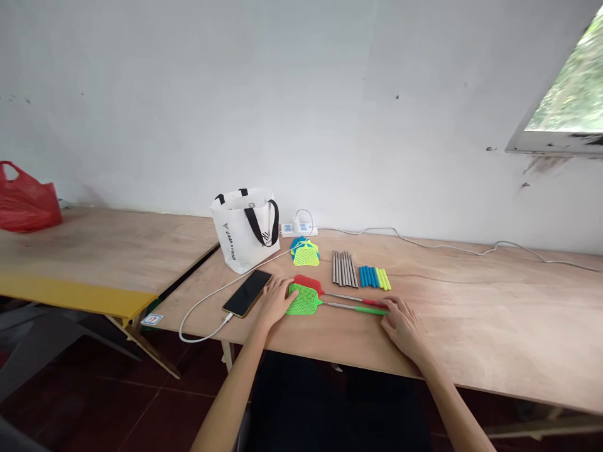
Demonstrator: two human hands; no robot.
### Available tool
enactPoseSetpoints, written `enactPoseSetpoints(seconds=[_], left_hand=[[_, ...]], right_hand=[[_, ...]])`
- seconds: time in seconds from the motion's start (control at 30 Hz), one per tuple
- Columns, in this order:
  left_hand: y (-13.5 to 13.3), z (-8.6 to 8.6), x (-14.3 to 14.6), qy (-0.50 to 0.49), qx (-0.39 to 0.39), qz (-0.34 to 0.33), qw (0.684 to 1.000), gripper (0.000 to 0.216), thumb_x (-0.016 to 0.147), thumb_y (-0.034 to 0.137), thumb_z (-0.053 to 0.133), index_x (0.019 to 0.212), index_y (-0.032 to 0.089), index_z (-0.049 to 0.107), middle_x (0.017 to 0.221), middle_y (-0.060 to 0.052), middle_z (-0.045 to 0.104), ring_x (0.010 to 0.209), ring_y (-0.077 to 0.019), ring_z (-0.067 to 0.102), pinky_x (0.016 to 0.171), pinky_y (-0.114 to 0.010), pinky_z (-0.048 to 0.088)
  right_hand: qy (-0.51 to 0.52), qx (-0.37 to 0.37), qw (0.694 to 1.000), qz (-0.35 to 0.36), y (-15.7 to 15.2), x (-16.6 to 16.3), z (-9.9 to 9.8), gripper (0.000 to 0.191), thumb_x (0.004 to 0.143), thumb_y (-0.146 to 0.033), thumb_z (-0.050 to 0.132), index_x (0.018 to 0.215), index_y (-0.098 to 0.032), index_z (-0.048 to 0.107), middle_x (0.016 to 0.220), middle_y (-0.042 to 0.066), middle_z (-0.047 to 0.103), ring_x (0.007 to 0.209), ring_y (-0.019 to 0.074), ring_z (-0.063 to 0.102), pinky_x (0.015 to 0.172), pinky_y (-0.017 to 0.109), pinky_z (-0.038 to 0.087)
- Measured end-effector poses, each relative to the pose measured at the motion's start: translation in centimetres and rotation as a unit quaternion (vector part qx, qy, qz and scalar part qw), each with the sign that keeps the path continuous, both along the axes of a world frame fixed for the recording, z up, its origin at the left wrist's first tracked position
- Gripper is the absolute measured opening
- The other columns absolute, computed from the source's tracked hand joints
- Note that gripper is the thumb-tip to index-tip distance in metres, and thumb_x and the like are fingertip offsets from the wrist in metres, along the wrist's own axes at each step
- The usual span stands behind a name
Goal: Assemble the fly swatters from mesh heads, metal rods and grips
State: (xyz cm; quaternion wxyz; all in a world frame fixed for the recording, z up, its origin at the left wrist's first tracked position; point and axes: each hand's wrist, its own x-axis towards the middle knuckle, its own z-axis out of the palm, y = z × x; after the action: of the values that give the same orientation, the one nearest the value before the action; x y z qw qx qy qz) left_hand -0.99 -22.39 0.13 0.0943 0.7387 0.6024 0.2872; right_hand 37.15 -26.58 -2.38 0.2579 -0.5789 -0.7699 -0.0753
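two at once, touching on the counter [494, 320] a red swatter [307, 280] and a green swatter [302, 301] partly over it: at the heads with the left hand [276, 302], at the handle ends with the right hand [402, 324] (impossible to say whether either grip is closed). visible just beyond: metal rods [345, 270] beside blue and yellow tubes [374, 277].
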Motion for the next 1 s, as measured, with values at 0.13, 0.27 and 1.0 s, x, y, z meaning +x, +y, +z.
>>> enactPoseSetpoints(seconds=[0.13,0.27,1.0], left_hand=[[-0.38,0.16,0.58,0.016,0.007,0.007,1.000,0.038,0.099,0.040,0.050,0.134,0.029,0.059,0.138,-0.009,0.059,0.133,-0.0309,0.048,0.112,-0.050,0.033],[-0.56,0.31,0.65,0.024,0.007,0.002,1.000,0.038,0.100,0.042,0.048,0.134,0.030,0.061,0.140,-0.008,0.058,0.134,-0.0312,0.048,0.113,-0.050,0.033],[-0.76,0.46,0.62,0.039,0.017,0.000,0.999,0.039,0.100,0.043,0.048,0.134,0.027,0.058,0.140,-0.008,0.058,0.131,-0.0318,0.050,0.110,-0.047,0.036]], right_hand=[[-0.012,0.025,0.997,-0.077,0.31,0.00,-1.02,0.042,0.090,-0.021,0.044,0.131,-0.025,0.055,0.125,0.011,0.059,0.111,0.0274,0.060,0.089,0.042,0.046],[-0.039,0.026,0.995,-0.093,0.34,-0.42,-0.98,0.039,0.095,-0.022,0.040,0.131,-0.022,0.055,0.114,0.011,0.066,0.104,0.0268,0.061,0.088,0.041,0.044],[-0.056,0.024,0.994,-0.091,0.37,-0.21,-0.79,0.035,0.097,-0.023,0.042,0.130,-0.022,0.054,0.110,0.009,0.068,0.106,0.0265,0.061,0.086,0.038,0.043]])
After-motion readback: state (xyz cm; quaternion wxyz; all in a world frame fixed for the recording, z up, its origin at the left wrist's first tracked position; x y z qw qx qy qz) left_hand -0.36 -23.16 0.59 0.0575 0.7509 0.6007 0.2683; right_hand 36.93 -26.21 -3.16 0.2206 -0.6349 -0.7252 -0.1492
